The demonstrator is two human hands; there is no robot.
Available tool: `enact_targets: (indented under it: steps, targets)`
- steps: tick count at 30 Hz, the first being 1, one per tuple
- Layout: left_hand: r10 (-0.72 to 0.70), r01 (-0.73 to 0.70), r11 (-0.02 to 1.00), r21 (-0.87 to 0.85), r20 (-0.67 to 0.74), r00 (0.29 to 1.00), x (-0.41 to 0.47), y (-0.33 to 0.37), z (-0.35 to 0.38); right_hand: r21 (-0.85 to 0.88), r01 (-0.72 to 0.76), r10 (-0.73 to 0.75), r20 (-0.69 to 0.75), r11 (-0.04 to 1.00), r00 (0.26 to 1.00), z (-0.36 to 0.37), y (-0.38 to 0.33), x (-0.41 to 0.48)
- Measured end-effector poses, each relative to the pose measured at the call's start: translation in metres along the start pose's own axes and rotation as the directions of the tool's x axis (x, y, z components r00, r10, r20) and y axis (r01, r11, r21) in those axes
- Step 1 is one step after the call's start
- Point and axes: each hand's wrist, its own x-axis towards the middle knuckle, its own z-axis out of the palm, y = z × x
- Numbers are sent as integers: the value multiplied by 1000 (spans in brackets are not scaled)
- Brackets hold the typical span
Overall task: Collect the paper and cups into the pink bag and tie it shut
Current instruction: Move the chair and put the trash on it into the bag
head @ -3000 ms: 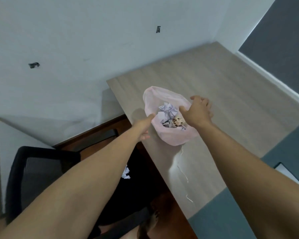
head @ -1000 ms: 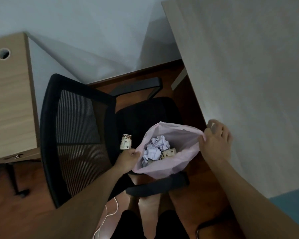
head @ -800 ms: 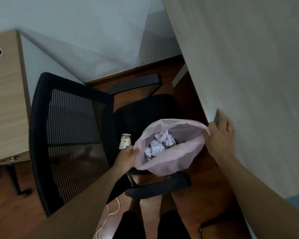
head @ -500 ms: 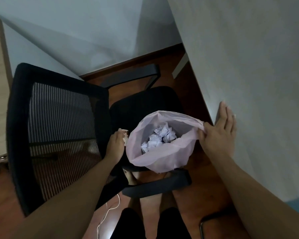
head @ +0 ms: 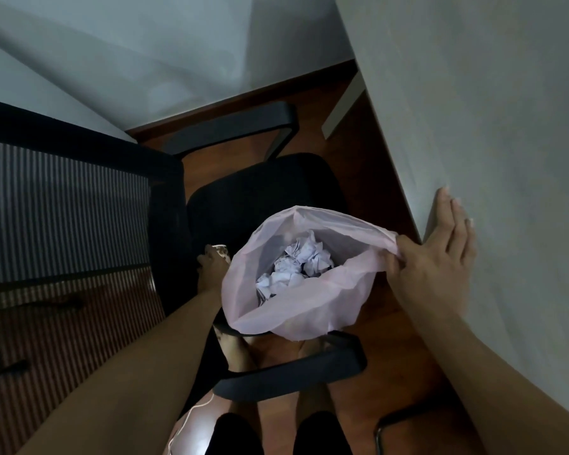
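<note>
- The pink bag hangs open just above the black chair, with crumpled paper inside.
- Our right hand pinches the bag's rim under the thumb, its other fingers straight against the desk edge.
- Our left hand is at the cup on the seat, just left of the bag; we cannot tell whether it grips it.

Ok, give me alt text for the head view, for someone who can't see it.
Seen from above, an open pink bag of crumpled paper hangs over a black office chair, its rim pinched by the right hand beside the desk edge. The left hand touches a small cup by the chair's backrest.
</note>
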Motion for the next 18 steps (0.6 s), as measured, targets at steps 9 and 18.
enact_targets:
  steps: [9, 18]
  targets:
    - [331, -331, 943, -28, 12, 943, 16, 1, -7, -12, -2, 1, -42, 1000, 999, 4, -1, 1]
    - [518, -124, 481, -868, 167, 839, -44, 78, -105, 2, 2, -2, -13, 1000, 1000, -4, -4, 2]
